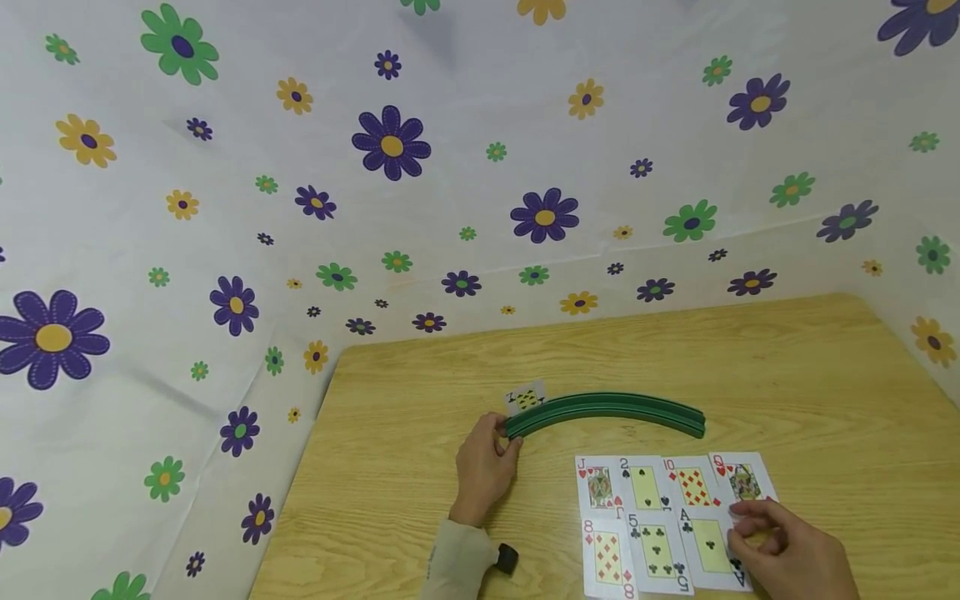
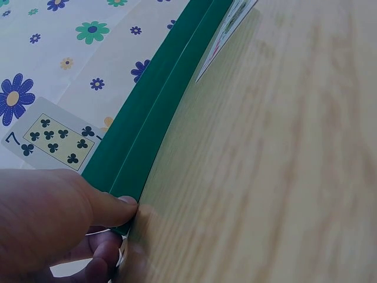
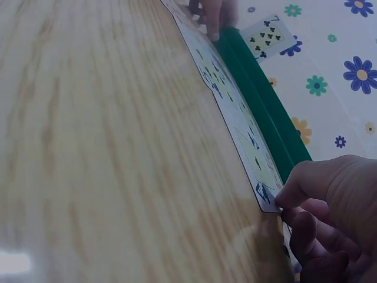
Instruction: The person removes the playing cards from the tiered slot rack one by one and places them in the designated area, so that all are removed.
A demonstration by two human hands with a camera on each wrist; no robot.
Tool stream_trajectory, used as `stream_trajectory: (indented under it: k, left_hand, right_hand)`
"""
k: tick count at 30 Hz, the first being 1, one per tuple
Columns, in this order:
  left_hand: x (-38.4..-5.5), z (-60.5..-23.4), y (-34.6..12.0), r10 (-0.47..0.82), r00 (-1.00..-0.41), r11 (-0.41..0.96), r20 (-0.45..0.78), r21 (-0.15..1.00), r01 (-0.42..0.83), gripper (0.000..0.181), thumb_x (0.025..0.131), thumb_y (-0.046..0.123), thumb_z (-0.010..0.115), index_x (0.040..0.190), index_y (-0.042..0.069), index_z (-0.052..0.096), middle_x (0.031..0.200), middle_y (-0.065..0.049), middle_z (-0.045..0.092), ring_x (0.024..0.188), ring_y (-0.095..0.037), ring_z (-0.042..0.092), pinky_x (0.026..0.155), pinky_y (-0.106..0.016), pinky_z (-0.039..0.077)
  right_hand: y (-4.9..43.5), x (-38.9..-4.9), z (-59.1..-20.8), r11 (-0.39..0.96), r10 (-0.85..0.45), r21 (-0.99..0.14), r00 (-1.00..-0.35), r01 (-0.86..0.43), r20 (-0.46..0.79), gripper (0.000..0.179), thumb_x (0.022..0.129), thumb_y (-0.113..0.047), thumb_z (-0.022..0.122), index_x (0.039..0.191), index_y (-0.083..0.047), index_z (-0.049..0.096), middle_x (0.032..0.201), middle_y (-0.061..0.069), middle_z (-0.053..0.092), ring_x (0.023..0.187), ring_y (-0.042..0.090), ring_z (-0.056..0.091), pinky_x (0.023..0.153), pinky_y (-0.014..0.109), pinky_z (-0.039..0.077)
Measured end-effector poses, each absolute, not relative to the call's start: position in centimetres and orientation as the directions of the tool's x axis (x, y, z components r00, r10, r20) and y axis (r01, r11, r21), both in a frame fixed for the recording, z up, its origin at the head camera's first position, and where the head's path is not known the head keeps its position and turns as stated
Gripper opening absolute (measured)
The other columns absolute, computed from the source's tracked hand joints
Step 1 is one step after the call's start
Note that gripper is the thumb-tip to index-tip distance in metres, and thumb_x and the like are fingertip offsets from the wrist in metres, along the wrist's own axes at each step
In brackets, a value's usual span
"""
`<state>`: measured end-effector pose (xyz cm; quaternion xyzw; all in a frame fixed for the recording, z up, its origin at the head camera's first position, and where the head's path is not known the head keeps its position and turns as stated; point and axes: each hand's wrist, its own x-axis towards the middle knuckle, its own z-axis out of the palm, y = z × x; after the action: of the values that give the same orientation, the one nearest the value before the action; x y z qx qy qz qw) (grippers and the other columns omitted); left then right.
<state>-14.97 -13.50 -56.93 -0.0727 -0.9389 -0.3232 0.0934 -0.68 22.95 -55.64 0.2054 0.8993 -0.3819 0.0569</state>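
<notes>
A curved green card holder point(image 1: 607, 406) stands on the table, its left end pinched between the thumb and fingers of my left hand point(image 1: 486, 467). Upright in that end is a seven of clubs point(image 2: 56, 138), its lower part hidden by the holder. My right hand point(image 1: 795, 550), fingers loosely curled, is at the right edge of the face-up cards, overlapping the queen of hearts point(image 1: 745, 481) and the ace of clubs point(image 1: 708, 546). No card shows in its fingers. In the right wrist view, the thumb is right at a card corner point(image 3: 263, 194).
Face up in two rows also lie a jack of hearts point(image 1: 598, 486), two of spades point(image 1: 642, 486), ten of diamonds point(image 1: 693, 486), eight of diamonds point(image 1: 607, 557) and five of clubs point(image 1: 657, 550). Flower-patterned sheeting point(image 1: 450, 225) rises behind the wooden table point(image 1: 825, 375).
</notes>
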Motion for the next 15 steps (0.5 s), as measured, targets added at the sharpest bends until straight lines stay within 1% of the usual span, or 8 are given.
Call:
stream_trajectory:
  k: [7, 15]
  left_hand:
    - [-15.09, -56.9, -13.46, 0.074, -0.972, 0.78, 0.224, 0.594, 0.196, 0.029, 0.097, 0.018, 0.084, 0.122, 0.011, 0.069, 0.099, 0.0, 0.071, 0.069, 0.0, 0.05, 0.063, -0.022, 0.038]
    - [-14.9, -56.76, -13.44, 0.083, -0.969, 0.768, 0.234, 0.604, 0.211, 0.03, 0.097, 0.016, 0.083, 0.124, 0.008, 0.07, 0.101, -0.003, 0.073, 0.068, 0.0, 0.051, 0.061, -0.021, 0.039]
  right_hand:
    - [22.83, -0.75, -55.76, 0.623, 0.328, -0.659, -0.905, 0.423, -0.27, 0.038, 0.092, -0.018, 0.081, 0.124, 0.0, 0.074, 0.091, -0.001, 0.076, 0.067, 0.011, 0.056, 0.062, 0.023, 0.039]
    - [22.25, -0.57, -55.32, 0.567, 0.377, -0.685, -0.883, 0.458, -0.278, 0.033, 0.094, -0.013, 0.079, 0.124, -0.002, 0.075, 0.094, 0.002, 0.076, 0.068, 0.011, 0.055, 0.062, 0.024, 0.04]
